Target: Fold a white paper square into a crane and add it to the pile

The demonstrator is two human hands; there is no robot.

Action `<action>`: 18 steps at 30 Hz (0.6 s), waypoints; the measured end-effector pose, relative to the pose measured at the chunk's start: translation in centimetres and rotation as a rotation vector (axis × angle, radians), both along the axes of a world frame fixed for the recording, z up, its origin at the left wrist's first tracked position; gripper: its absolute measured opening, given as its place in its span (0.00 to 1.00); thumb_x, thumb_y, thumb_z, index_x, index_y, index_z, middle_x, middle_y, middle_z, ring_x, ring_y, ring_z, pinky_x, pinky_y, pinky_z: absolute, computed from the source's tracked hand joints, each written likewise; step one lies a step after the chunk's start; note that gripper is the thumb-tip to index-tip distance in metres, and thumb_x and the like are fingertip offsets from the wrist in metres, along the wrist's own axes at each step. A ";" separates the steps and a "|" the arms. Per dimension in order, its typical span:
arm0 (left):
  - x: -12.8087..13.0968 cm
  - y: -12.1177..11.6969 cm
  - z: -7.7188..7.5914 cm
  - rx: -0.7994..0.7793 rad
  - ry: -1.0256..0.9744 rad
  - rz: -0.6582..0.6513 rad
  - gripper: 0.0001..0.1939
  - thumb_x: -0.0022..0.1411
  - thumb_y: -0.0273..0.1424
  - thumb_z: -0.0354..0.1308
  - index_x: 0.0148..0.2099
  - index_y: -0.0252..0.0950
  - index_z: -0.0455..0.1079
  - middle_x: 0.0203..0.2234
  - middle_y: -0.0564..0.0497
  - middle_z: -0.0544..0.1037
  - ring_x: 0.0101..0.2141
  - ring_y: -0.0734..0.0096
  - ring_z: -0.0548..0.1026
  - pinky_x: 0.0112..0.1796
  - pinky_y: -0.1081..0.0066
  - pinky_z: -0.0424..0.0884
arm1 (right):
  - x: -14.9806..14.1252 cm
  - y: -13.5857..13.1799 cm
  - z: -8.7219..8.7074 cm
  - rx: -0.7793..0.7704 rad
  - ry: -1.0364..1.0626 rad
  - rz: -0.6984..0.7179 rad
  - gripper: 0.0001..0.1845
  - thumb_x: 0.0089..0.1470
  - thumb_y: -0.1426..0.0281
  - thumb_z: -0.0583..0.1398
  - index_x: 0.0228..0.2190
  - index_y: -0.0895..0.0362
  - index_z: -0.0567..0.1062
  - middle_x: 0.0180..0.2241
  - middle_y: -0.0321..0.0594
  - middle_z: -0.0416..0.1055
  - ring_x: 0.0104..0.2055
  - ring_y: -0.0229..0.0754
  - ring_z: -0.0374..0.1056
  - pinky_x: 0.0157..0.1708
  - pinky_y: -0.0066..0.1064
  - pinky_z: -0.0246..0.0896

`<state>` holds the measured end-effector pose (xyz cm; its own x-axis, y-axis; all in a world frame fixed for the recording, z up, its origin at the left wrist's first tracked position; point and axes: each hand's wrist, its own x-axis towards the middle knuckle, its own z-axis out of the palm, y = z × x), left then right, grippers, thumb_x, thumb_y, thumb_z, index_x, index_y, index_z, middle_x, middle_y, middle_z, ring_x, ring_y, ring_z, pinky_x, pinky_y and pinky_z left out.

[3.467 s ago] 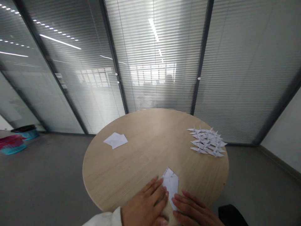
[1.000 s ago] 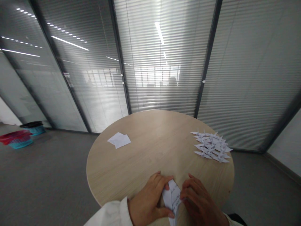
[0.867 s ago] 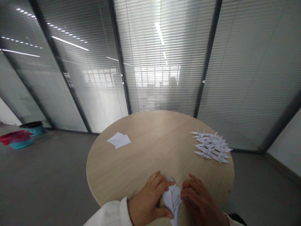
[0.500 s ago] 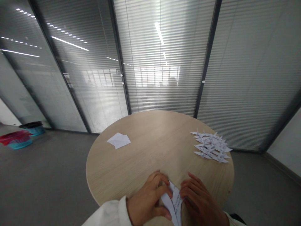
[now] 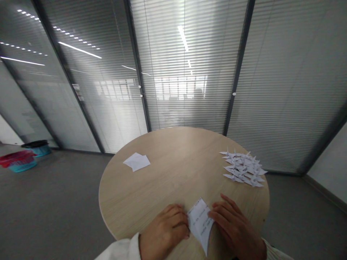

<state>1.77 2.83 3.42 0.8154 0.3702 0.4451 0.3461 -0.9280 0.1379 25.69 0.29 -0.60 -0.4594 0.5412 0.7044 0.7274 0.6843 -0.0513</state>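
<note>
A folded piece of white paper (image 5: pixel 200 221) with printed text lies at the table's near edge, shaped like a kite with its narrow point towards me. My left hand (image 5: pixel 168 229) is curled, its fingertips closed on the paper's left edge. On the other side, my right hand (image 5: pixel 234 225) grips the right edge, its fingers lying over the border and its thumb hidden below. Far right on the table sits a cluster of folded white paper cranes (image 5: pixel 244 168), packed in rows. Flat white paper sheets (image 5: pixel 137 161) overlap at the far left.
The round wooden table (image 5: pixel 173 144) stands close to a glass partition with blinds (image 5: pixel 187 108). On the grey floor to the left are a bin with a red liner (image 5: pixel 18 161) and one with a black liner (image 5: pixel 38 147).
The paper has opened from a narrow folded shape into a wider kite with more print showing. My left hand has drawn back left, off the paper's middle to its edge; my right hand has barely moved.
</note>
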 end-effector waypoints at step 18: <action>0.6 0.3 -0.7 -0.036 0.037 0.115 0.14 0.66 0.37 0.44 0.48 0.35 0.63 0.32 0.49 0.75 0.33 0.68 0.71 0.37 0.69 0.68 | -0.4 -0.9 0.9 -0.079 -0.021 0.060 0.09 0.60 0.73 0.51 0.36 0.54 0.71 0.34 0.38 0.72 0.42 0.40 0.68 0.55 0.42 0.54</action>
<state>2.41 3.13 2.77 0.7822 0.4776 0.4000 0.4555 -0.8765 0.1558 25.33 -0.64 0.30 -0.5069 0.5657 0.6504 0.6864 0.7213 -0.0924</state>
